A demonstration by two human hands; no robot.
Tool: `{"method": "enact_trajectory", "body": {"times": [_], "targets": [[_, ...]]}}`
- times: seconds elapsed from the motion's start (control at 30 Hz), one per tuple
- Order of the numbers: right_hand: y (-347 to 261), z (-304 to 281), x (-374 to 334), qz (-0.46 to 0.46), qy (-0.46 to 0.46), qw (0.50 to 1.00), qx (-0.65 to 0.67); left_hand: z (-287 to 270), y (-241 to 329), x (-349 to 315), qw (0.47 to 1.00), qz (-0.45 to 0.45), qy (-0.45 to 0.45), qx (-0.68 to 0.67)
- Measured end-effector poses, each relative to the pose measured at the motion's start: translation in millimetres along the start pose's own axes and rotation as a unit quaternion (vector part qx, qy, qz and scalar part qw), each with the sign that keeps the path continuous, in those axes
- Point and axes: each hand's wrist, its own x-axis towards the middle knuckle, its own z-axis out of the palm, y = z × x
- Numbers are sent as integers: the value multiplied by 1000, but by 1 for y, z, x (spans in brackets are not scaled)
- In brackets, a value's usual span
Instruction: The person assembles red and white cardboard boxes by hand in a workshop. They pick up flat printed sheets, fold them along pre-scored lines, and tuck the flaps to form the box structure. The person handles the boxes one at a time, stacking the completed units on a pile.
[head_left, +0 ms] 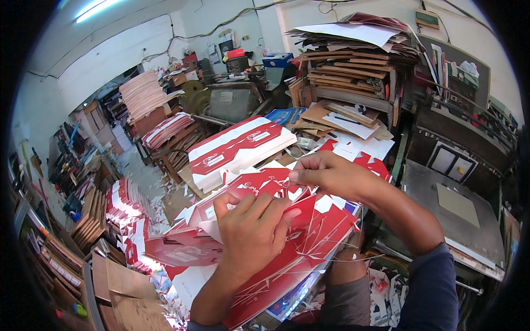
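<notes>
My left hand [253,231] is closed over the edge of red and white printed card sheets [301,223], fingers curled and thumb along the red face. Just beyond it, my right hand [324,175] pinches with thumb and forefinger at the sheets' cut edge; what small piece lies between the fingertips is hidden. More printed card [185,251] stands folded or fanned to the left of my left hand. Thin white strips [326,243] stick out from the sheets at the right.
Behind my hands lies a thick stack of red and white card [243,149]. Wooden boards [353,71] are piled at the back right. A dark machine with a flat metal bed [419,193] stands at the right. Paper scraps litter the floor at the left, beside another red card pile [124,201].
</notes>
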Motion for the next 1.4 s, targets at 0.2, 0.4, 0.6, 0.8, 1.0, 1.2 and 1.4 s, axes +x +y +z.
{"method": "enact_trajectory", "body": {"times": [0.2,0.4,0.6,0.8,1.0,1.2,1.4], "targets": [[35,-28,28,45,123,968,215,-5,9,-8,999,4,-29,-23],[65,-27,29,-14,118,987,104,9,-7,8,1000,20,-12,9],[99,-37,7,-68,310,937,-146,16,-22,25,998,-18,-66,3],[152,-47,-35,3,300,950,-87,27,-37,33,1000,13,-28,0],[98,-23,-144,-104,-317,921,200,28,-57,38,998,-5,-49,24],[72,-4,-164,-76,-147,982,-89,25,-52,51,981,-80,-166,-61],[91,-5,-82,-75,154,982,81,22,-55,51,983,-35,-177,-42]]}}
